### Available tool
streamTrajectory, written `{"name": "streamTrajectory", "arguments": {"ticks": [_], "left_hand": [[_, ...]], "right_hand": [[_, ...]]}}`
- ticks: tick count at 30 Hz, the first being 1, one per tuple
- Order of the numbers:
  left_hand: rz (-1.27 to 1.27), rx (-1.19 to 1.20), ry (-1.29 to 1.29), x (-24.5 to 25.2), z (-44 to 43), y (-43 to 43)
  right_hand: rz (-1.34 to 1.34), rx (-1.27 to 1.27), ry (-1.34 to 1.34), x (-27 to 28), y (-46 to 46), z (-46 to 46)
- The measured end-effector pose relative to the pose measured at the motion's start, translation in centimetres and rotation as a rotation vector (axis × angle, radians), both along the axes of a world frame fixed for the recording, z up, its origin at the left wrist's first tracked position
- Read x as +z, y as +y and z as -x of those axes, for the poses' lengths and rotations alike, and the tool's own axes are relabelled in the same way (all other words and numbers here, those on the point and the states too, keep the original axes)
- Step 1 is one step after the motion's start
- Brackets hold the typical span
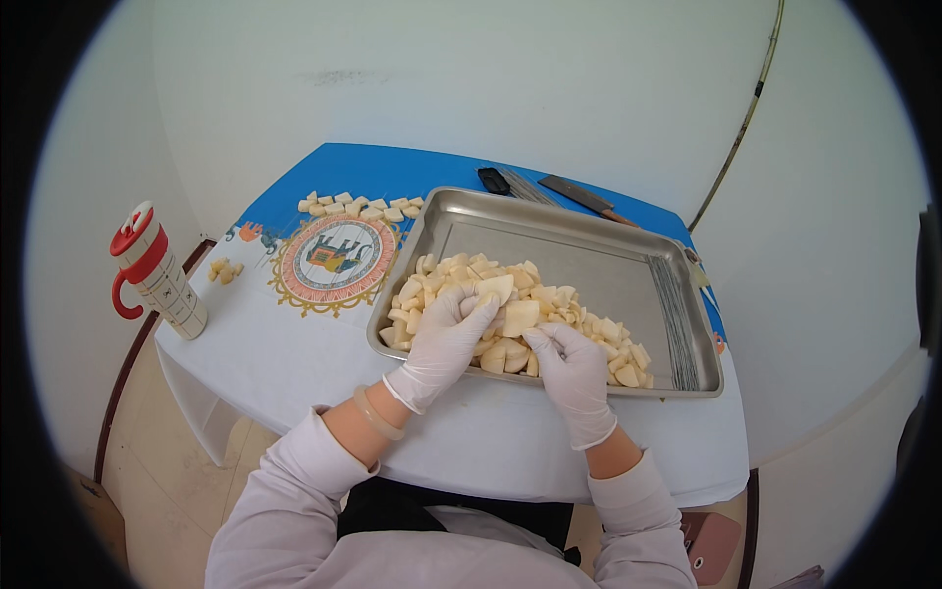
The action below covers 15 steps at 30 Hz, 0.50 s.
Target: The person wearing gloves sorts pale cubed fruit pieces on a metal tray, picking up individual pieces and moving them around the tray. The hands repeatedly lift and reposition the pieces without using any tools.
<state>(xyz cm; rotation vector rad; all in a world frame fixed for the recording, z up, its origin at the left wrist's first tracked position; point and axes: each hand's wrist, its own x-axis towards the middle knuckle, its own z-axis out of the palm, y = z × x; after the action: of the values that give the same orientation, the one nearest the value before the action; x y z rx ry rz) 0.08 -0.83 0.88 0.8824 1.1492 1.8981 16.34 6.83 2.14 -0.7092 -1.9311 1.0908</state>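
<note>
My left hand [450, 324], in a thin white glove, pinches a pale cut vegetable chunk [495, 288] between thumb and fingers. Just below it is a squarish pale slice [521, 318]. The gloved thumb and forefinger of my right hand [578, 368] close on that slice's lower right corner. Whether a thin skewer runs through either piece is too small to tell. Both hands are over the near side of a steel tray [544, 213], above a heap of similar cut pieces [618, 342]. A bundle of thin metal skewers [673, 324] lies along the tray's right end.
Skewered-looking pale pieces [353, 208] lie in rows beyond the tray's left corner. A red-and-white tumbler [165, 280] stands at the table's left edge by small yellowish pieces [225, 270]. Behind the tray are a cleaver [578, 194], more skewers [526, 185] and a black object [493, 180].
</note>
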Motion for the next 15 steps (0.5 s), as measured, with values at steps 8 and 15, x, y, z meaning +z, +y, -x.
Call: {"name": "streamTrajectory", "arguments": {"ticks": [8,15], "left_hand": [[-0.157,0.046,0.074,0.9,-0.3,0.0],[0.307,0.027,0.614,1.5,-2.2,-1.8]], "right_hand": [[0.425,0.238,0.074,1.2,1.3,-0.3],[0.873,0.54,0.449,0.9,3.0,-0.8]]}}
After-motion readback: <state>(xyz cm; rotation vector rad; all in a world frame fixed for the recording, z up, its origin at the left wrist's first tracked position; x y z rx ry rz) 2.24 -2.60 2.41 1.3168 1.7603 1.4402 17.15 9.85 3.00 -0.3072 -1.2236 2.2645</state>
